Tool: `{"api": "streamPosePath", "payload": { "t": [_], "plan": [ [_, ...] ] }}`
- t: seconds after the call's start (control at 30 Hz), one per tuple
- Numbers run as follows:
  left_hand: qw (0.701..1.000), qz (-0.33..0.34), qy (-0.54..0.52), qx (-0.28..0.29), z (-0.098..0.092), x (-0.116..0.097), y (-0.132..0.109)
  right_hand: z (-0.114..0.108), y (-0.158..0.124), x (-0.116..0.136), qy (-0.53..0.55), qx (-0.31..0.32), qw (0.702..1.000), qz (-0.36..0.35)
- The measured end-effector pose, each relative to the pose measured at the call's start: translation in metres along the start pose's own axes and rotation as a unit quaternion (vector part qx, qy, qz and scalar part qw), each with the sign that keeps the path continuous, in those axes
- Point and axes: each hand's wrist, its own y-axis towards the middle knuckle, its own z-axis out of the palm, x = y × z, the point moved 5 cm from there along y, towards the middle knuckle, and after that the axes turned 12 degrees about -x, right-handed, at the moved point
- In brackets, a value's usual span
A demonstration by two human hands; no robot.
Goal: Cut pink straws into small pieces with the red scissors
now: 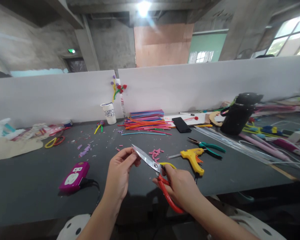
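My right hand (181, 186) grips a pair of scissors (150, 163) with red and yellow handles. The blades point up and to the left, their tips beside the fingertips of my left hand (121, 170). The thumb and fingers of that hand are pinched together, and whatever they hold is too small or hidden to name. Just beyond the blades lies a small heap of pink cut pieces (155, 154). A bundle of coloured pipe cleaners (147, 123) rests farther back on the dark table (110, 138).
A yellow glue gun (193, 158), green-handled pliers (208, 146) and a black phone (181, 124) lie to the right, with a black thermos jug (238, 115) behind. On the left are a magenta box (75, 176), purple scraps (85, 150) and another pair of scissors (55, 141). A white cup (109, 114) stands at the back.
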Motion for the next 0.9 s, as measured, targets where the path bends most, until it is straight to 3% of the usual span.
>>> {"api": "streamPosePath", "payload": {
  "t": [0.37, 0.53, 0.67, 0.83, 0.9],
  "plan": [
    [1.000, 0.007, 0.005, -0.002, -0.002, -0.003, 0.002, 0.000, 0.002, -0.001, -0.016, -0.003, 1.000, 0.002],
    [0.999, -0.007, 0.027, 0.020, 0.002, 0.000, 0.000, 0.000, 0.004, -0.009, 0.108, 0.014, 0.990, 0.093],
    [0.990, -0.068, 0.068, 0.100, 0.015, 0.013, -0.009, -0.005, 0.012, -0.011, 0.294, 0.003, 0.940, 0.174],
    [0.972, -0.131, 0.093, 0.173, 0.026, 0.032, -0.022, -0.001, 0.016, -0.013, 0.456, 0.062, 0.837, 0.295],
    [0.974, -0.116, 0.094, 0.168, 0.027, 0.032, -0.022, -0.003, 0.018, -0.013, 0.460, 0.058, 0.842, 0.276]
  ]
}}
